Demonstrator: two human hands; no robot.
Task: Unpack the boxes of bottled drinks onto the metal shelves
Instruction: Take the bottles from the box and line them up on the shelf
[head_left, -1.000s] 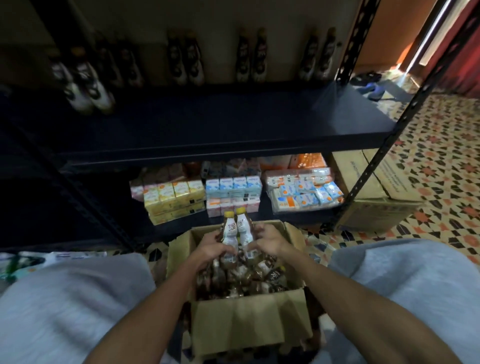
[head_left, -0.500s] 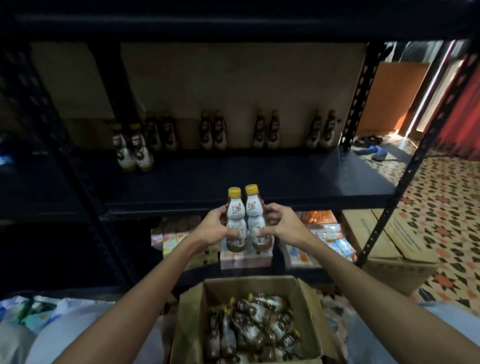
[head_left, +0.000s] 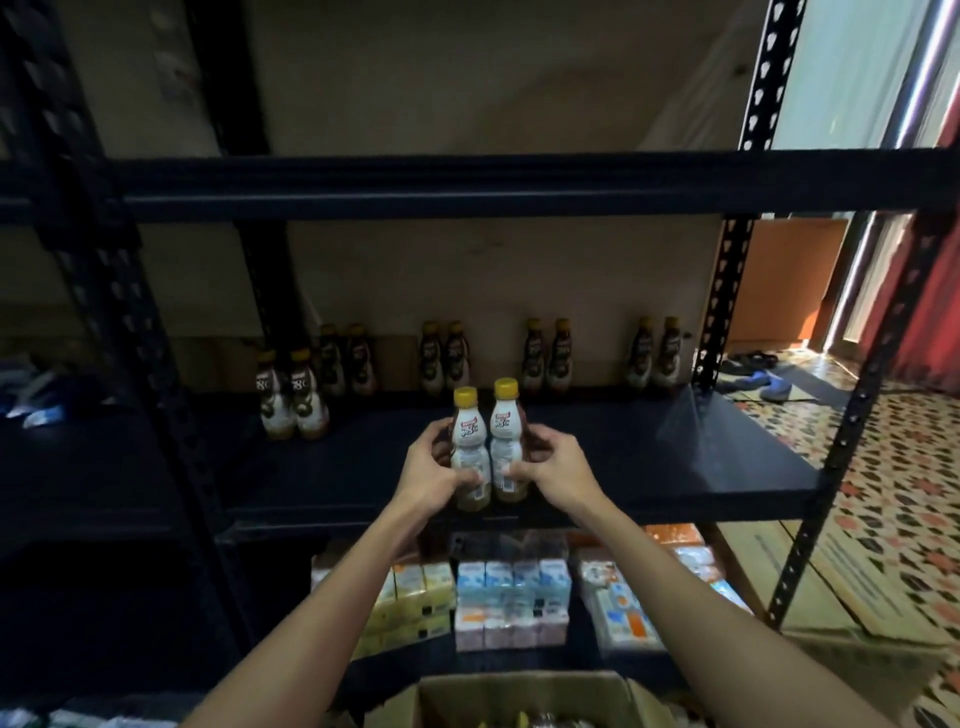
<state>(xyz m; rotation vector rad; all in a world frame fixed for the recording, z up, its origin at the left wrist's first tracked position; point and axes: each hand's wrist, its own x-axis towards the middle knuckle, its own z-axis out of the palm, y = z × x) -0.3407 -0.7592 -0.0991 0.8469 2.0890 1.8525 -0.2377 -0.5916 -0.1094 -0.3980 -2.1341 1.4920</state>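
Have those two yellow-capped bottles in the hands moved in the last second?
Yes. The two bottles have gone up out of the cardboard box and forward, to the front edge of the middle shelf.

Bottle pairs (head_left: 444, 364) on the shelf (head_left: 675, 467) — cartons (head_left: 511, 597) below.

Forearms (head_left: 332, 613) bare to btm edge (both); left hand (head_left: 431, 475) & right hand (head_left: 558, 475) bare too.
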